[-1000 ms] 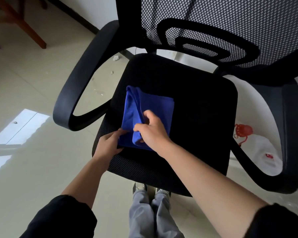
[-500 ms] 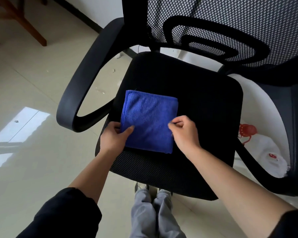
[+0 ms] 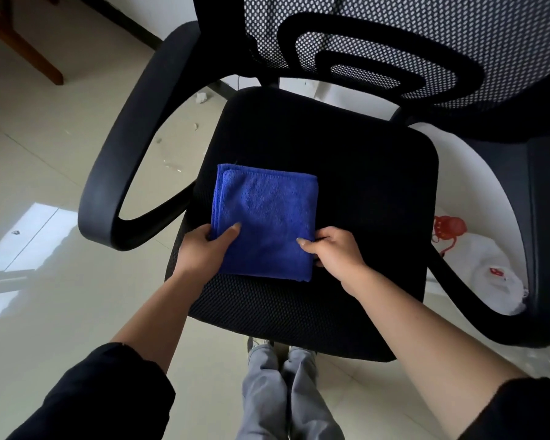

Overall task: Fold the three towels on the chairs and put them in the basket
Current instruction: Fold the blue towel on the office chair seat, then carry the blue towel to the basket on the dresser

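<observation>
A blue towel, folded into a neat square, lies flat on the front left of the black office chair seat. My left hand pinches the towel's near left edge, thumb on top and fingers underneath. My right hand pinches the near right edge the same way. No basket is in view, and no other towel shows.
The chair's curved armrests flank the seat and its mesh back rises behind. A white plastic bag with red print lies on the floor under the right armrest. Wooden furniture legs stand at the far left on the pale tiled floor.
One second ago my right hand was laying the last fold across. Since then the towel has settled flat as a square, and both hands have taken its near side edges.
</observation>
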A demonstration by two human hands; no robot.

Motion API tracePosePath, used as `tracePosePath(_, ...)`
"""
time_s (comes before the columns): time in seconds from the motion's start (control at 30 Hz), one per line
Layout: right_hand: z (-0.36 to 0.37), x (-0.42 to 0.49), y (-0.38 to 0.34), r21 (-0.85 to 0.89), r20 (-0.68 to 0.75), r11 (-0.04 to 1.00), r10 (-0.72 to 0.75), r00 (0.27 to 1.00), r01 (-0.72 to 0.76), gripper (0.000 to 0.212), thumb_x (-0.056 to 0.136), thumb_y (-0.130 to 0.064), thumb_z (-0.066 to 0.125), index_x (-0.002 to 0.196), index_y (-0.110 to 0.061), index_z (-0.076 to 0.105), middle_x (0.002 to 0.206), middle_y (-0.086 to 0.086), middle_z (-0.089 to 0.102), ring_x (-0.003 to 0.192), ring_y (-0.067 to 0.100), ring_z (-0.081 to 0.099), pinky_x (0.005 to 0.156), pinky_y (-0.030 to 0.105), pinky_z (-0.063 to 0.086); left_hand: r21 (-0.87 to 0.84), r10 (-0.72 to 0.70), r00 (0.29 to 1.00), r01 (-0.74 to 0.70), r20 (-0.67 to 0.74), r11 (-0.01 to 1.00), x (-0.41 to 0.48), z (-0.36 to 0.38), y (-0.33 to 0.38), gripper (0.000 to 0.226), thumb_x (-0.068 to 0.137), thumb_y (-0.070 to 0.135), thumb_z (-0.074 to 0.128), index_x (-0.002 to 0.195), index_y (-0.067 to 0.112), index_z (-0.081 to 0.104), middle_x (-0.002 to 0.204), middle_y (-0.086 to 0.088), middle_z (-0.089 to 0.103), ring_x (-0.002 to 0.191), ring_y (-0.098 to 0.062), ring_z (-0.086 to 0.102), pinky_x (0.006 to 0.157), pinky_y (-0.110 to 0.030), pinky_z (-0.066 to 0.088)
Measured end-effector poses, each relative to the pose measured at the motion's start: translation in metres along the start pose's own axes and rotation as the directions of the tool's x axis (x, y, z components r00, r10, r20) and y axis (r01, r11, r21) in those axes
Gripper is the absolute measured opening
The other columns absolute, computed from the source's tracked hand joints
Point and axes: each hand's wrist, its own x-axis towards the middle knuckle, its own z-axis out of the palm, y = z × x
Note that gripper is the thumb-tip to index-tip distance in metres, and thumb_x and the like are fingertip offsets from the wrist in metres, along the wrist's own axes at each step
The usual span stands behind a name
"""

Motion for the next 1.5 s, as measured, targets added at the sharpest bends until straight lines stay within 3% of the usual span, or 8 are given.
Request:
tracePosePath(0.13,-0.002,-0.003,-0.009,0.240,0.041,0.969,0.049,0.998,-0.057,0.016,0.075,-0.018,0.070,0.085,-0.008,0.064,0.092,0.009,0.072,0.089,0.026,0.068,0.080,0.039,0.055,-0.174,-0.074,0.987,0.098,0.142,0.980,0.001,-0.005,-0.006,0.038,0.073,0.038,0.080,0.097,0.010,0.070,0.093,-0.003,0.075,0.086,-0.021,0.071,0.080,-0.036,0.057)
tracePosePath(0.23,0.001,-0.004,-0.013,0.333,0.122,0.935,0.087,0.989,-0.123,0.032,0.071,-0.030,0.073,0.095,-0.009,0.071,0.096,0.008,0.075,0.092,0.026,0.071,0.089,0.043,0.055,-0.308,-0.139,0.948,0.229,0.288,0.924,-0.003,-0.009,-0.016,0.043,0.070,0.021,0.083,0.108,0.006,0.068,0.104,-0.009,0.074,0.095,-0.026,0.071,0.086,-0.042,0.057)
tracePosePath(0.37,-0.007,-0.011,-0.006,0.311,0.226,0.928,0.135,0.965,-0.203,0.036,0.075,-0.025,0.073,0.107,-0.011,0.069,0.104,0.009,0.073,0.097,0.027,0.069,0.091,0.047,0.054,-0.356,-0.158,0.881,0.337,0.446,0.872,-0.018,-0.017,-0.022,0.040,0.076,0.010,0.076,0.114,0.011,0.066,0.109,-0.006,0.073,0.100,-0.023,0.070,0.077,-0.034,0.060)
tracePosePath(0.6,-0.029,-0.059,0.002,0.141,0.371,0.966,0.150,0.916,-0.215,0.028,0.080,-0.016,0.071,0.106,-0.016,0.064,0.101,0.009,0.068,0.087,0.025,0.065,0.068,0.034,0.055,-0.276,-0.190,0.828,0.379,0.528,0.883,-0.068,-0.036,-0.034,0.039,0.075,0.010,0.076,0.112,0.022,0.070,0.110,0.001,0.073,0.103,-0.020,0.068,0.080,-0.032,0.055)
tracePosePath(1.0,-0.054,-0.168,-0.032,-0.066,0.579,0.994,-0.036,0.814,0.091,0.017,0.079,-0.014,0.072,0.092,-0.020,0.064,0.087,0.005,0.069,0.078,0.022,0.064,0.067,0.033,0.052,-0.555,-0.132,0.969,0.229,0.209,0.800,-0.253,-0.060,-0.039,0.039,0.076,0.011,0.078,0.111,0.024,0.070,0.110,0.003,0.073,0.098,-0.019,0.069,0.072,-0.031,0.057)
tracePosePath(1.2,-0.055,-0.270,-0.062,-0.168,0.773,0.899,-0.134,0.620,0.404,0.023,0.080,-0.012,0.070,0.101,-0.018,0.062,0.088,0.003,0.068,0.074,0.019,0.064,0.062,0.028,0.050,-0.723,-0.128,0.986,0.012,-0.106,0.691,-0.394,-0.060,-0.054,0.040,0.076,0.013,0.078,0.112,0.025,0.068,0.108,0.003,0.074,0.100,-0.021,0.069,0.075,-0.033,0.057)
tracePosePath(1.33,-0.040,-0.357,-0.061,-0.206,0.885,0.807,-0.089,0.458,0.553,0.042,0.079,-0.013,0.070,0.120,-0.017,0.061,0.104,0.006,0.068,0.091,0.024,0.065,0.077,0.036,0.051,-0.794,-0.182,0.933,-0.148,-0.309,0.589,-0.501,-0.056,-0.079,0.040,0.076,0.008,0.076,0.111,0.026,0.068,0.105,0.005,0.074,0.094,-0.019,0.070,0.073,-0.033,0.057)
tracePosePath(1.5,-0.006,-0.466,-0.026,-0.211,0.960,0.675,0.008,0.279,0.707,0.043,0.079,-0.016,0.070,0.120,-0.018,0.061,0.099,0.002,0.068,0.080,0.018,0.066,0.064,0.031,0.051,-0.846,-0.301,0.838,-0.303,-0.456,0.439,-0.624,-0.049,-0.131,0.042,0.077,-0.003,0.068,0.113,0.018,0.066,0.108,0.000,0.071,0.097,-0.022,0.065,0.077,-0.035,0.055)
